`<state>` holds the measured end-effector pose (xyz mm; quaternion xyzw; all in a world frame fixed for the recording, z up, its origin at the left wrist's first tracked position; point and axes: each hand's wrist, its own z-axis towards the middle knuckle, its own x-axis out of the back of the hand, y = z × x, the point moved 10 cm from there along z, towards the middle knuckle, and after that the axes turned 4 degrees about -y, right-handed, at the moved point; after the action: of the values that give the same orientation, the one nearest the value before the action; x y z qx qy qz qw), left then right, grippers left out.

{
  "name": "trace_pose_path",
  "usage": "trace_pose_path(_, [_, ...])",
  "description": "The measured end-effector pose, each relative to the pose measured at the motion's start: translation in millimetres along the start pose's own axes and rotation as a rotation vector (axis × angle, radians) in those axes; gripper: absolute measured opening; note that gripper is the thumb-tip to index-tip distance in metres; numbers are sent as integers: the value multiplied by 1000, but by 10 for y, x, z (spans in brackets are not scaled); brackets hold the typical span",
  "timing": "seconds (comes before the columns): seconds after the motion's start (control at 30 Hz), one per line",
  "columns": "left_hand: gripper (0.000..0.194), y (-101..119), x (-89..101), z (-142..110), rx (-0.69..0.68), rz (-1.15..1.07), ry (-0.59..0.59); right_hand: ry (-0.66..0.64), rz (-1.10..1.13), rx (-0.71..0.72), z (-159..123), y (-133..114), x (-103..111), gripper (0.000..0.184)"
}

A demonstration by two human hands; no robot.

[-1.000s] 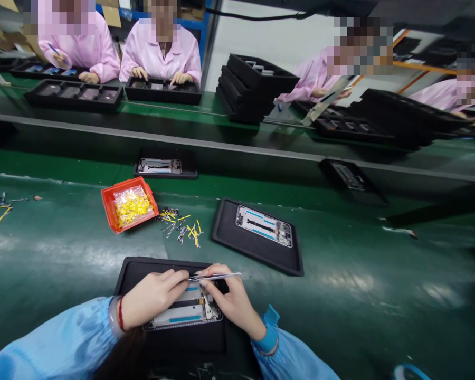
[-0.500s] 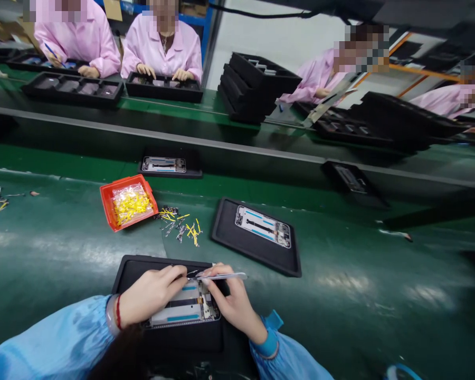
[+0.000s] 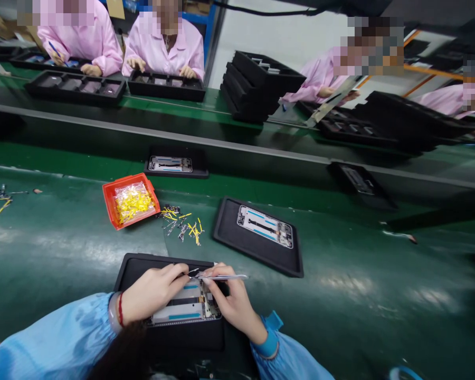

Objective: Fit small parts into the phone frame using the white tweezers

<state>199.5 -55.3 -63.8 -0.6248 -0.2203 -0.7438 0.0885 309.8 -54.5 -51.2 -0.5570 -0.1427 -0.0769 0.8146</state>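
Observation:
A phone frame (image 3: 182,313) with blue strips and a dark flat cable lies in a black tray (image 3: 136,264) in front of me. My left hand (image 3: 154,293) rests over its upper left part, thumb and fingers pinched near the far edge; what they hold, if anything, is too small to make out. From the right, my right hand (image 3: 233,301) is closed on metal tweezers (image 3: 231,277), held nearly flat. Their tips point left, close to my left fingertips. A tiny pale piece (image 3: 193,271) shows between the hands, partly hidden.
Beyond the tray stands a red bin (image 3: 108,203) of small yellow-tabbed parts, with loose parts (image 3: 184,227) beside it. Another black tray (image 3: 231,237) carries a phone frame (image 3: 265,227). Co-workers in pink sit across the bench behind trays (image 3: 166,91) and a tray stack (image 3: 257,89).
My hands and the tweezers hold almost the same pose over the phone frame. The view has shifted slightly. Across the bench, a co-worker's hands have moved apart over a tray.

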Motion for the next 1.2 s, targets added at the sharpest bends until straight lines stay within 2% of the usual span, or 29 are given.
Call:
trace_pose_path(0.3, [18,5,7,12,1,13,-7,-53,-53,41,-10,-21,-62,6])
trace_pose_path(0.47, [19,53,-30,-3,-25,80,-21,-109,-96,77,-25,-61,-145,14])
trace_pose_path(0.6, [17,141,-27,-8,-65,159,2,-136,-129,139,-46,-124,-210,22])
trace_pose_path(0.77, [24,183,43,4,-81,176,67,-161,-182,187,-59,-173,-273,23])
trace_pose_path(0.87, [26,156,67,8,-71,154,85,-126,-185,192,-60,-179,-250,22])
trace_pose_path(1.03, [20,97,43,9,-42,88,56,21,-133,124,-59,-127,-108,16])
trace_pose_path(1.2, [17,79,21,6,-35,66,58,25,-124,130,-60,-129,-113,15])
